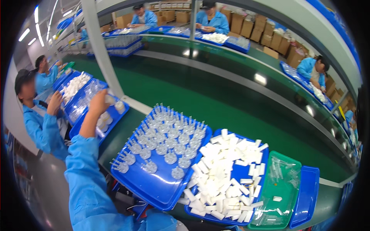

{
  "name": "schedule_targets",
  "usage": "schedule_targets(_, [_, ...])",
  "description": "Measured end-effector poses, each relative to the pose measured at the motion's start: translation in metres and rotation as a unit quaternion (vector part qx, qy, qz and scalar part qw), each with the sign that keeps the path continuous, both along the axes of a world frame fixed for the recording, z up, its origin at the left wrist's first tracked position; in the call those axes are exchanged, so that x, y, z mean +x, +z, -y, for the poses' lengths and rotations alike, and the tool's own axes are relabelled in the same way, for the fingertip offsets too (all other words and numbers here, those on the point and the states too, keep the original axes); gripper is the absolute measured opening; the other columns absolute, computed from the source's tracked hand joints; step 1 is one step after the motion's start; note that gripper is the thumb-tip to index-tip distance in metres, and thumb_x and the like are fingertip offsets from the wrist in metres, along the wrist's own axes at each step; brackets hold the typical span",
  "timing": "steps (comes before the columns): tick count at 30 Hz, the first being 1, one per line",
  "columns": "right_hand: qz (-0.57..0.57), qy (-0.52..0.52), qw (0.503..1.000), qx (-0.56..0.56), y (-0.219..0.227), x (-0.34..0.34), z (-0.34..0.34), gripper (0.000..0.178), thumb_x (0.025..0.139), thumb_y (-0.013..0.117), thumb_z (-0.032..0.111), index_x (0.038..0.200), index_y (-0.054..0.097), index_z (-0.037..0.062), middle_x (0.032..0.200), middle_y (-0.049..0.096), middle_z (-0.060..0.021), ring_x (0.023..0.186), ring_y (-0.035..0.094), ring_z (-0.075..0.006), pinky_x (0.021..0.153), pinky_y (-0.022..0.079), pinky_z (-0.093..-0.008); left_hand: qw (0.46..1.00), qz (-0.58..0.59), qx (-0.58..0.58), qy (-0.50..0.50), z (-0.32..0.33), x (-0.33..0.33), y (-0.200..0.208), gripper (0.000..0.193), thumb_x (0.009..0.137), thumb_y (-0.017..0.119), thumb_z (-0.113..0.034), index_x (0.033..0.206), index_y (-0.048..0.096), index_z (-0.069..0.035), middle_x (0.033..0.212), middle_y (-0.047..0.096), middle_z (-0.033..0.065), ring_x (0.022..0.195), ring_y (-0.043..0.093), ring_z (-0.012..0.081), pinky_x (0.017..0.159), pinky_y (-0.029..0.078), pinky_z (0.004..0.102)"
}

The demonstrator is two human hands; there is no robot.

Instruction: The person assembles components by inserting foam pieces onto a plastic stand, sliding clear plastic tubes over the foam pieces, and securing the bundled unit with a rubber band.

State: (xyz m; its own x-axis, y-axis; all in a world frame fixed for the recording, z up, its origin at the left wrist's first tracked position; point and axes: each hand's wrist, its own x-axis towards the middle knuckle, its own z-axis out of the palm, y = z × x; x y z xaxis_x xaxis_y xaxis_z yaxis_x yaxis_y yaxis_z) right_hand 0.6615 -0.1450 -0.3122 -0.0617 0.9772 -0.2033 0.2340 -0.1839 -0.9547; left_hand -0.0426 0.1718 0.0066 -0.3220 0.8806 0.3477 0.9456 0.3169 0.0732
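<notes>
Left hand (99,103) reaching over the side tray, only 1 hand in view

Fingers look curled, but can't tell if they're gripping anything; right hand's out of frame. The squat white round pieces (120,106) sit in the blue tray (116,116) below and just right of that hand, so the arm's probably stretched for reach. They're stubby, no obvious long axis, and I can't tell which end faces up. Further right of the hand, clear pronged discs (172,133) stand prongs-up, grouped close, probably so the prongs don't tangle.
</notes>
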Motion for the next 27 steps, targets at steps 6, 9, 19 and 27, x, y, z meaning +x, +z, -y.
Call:
schedule_targets(6, [0.035, -0.048, 0.997, 0.046, 0.014, 0.029, -0.004, 0.041, 0.086, 0.058, 0.019, 0.124, 0.049, 0.0063, 0.121, 0.051, -0.0199, 0.113, 0.049, -0.0273, 0.096, 0.038, -0.0354, 0.949, 0.114, 0.268, -0.124, 0.053, 0.037, 0.032, 0.04, 0.066, 0.065, -0.003, 0.104, 0.051, -0.003, 0.092, 0.054, 0.0086, 0.083, 0.054, 0.0188, 0.075, 0.044, 0.0285])
schedule_targets(9, [0.049, -0.053, 0.995, 0.064, 0.02, 0.042, -0.018, 0.041, 0.086, 0.058, 0.019, 0.124, 0.049, 0.0063, 0.121, 0.051, -0.0198, 0.113, 0.049, -0.0272, 0.096, 0.037, -0.0353, 0.837, 0.442, 0.269, -0.181, 0.089, 0.089, 0.043, 0.035, 0.076, 0.061, -0.004, 0.109, 0.049, -0.005, 0.102, 0.055, 0.009, 0.094, 0.056, 0.0198, 0.081, 0.047, 0.031])
schedule_targets(19, [0.076, 0.027, 0.997, -0.004, 0.049, 0.075, 0.022, 0.04, 0.087, 0.057, 0.019, 0.124, 0.048, 0.0065, 0.121, 0.052, -0.0193, 0.113, 0.049, -0.0267, 0.097, 0.037, -0.0351, 0.305, 0.866, 0.247, -0.309, 0.1, 0.183, 0.021, 0.036, 0.095, 0.044, -0.018, 0.127, 0.035, -0.007, 0.124, 0.045, 0.0214, 0.116, 0.045, 0.0441, 0.088, 0.047, 0.0537])
schedule_targets(27, [0.086, 0.065, 0.994, -0.029, 0.06, 0.084, 0.027, 0.04, 0.088, 0.056, 0.019, 0.125, 0.048, 0.0067, 0.121, 0.052, -0.0189, 0.113, 0.049, -0.0262, 0.098, 0.036, -0.0349, 0.394, 0.846, 0.26, -0.246, 0.092, 0.193, 0.007, 0.047, 0.093, 0.05, -0.017, 0.134, 0.029, -0.011, 0.125, 0.046, 0.0156, 0.111, 0.052, 0.0329, 0.086, 0.05, 0.0419])
